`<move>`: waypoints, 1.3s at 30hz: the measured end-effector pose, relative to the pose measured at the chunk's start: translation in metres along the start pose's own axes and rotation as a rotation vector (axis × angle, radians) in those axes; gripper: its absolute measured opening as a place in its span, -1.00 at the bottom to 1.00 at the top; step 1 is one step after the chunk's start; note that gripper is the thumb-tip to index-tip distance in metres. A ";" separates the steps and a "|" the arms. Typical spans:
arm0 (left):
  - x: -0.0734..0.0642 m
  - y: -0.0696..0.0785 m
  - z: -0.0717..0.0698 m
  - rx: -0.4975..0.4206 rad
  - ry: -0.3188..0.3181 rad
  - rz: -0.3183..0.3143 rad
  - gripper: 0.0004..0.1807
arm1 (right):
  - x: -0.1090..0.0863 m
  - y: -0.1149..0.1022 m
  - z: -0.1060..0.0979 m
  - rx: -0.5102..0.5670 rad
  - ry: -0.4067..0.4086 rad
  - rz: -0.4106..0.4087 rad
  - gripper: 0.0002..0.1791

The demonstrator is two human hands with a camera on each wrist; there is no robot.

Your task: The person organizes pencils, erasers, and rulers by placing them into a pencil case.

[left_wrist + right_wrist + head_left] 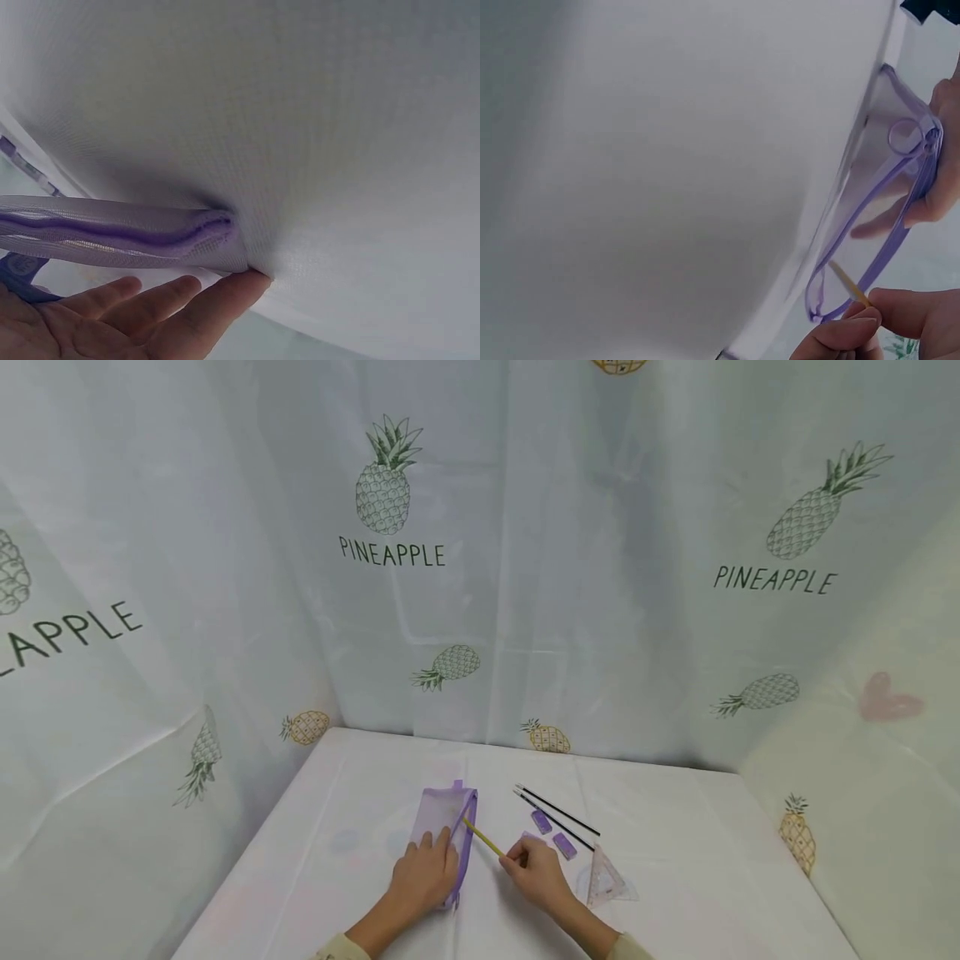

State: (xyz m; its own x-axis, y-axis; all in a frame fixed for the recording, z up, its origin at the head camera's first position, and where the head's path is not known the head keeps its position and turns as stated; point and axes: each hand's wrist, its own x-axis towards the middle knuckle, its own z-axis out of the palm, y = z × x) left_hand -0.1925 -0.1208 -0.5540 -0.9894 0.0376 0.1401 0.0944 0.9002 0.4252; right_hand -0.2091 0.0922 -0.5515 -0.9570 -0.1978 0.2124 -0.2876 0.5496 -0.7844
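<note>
A purple mesh pencil case [437,807] lies on the white table with its zip side toward the right. My left hand [426,875] grips it along the zip edge, fingers spread over the mesh. In the right wrist view the zipped mouth of the case [859,206] gapes, and a round purple zip pull [905,137] hangs at one end. My right hand [542,870] pinches a slim yellow pencil [483,837] between thumb and fingers. The pencil's far tip is at the mouth of the case, pointing into the gap.
Two thin black pencils [562,810] lie slanted right of the case. Near them are purple erasers [565,846], one partly covered by my right hand. A clear triangular set square [604,881] lies beside the right forearm. A pineapple-print curtain [600,610] encloses the table.
</note>
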 end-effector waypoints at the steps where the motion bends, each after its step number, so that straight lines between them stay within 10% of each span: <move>1: 0.000 0.000 0.000 0.002 0.006 0.003 -0.51 | 0.001 -0.001 0.003 0.002 -0.001 0.010 -0.84; 23: 0.000 -0.003 0.000 -0.051 -0.009 -0.008 -0.48 | 0.013 -0.034 0.056 0.160 0.088 0.100 -0.83; 39: 0.001 -0.002 -0.005 -0.077 0.022 -0.001 -0.50 | 0.010 -0.044 0.080 0.263 0.011 0.176 -0.86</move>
State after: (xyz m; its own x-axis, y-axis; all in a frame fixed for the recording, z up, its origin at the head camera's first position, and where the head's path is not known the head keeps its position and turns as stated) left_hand -0.1927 -0.1248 -0.5503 -0.9870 0.0263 0.1587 0.1022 0.8643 0.4924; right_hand -0.2033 0.0008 -0.5617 -0.9919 -0.1087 0.0652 -0.0992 0.3452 -0.9333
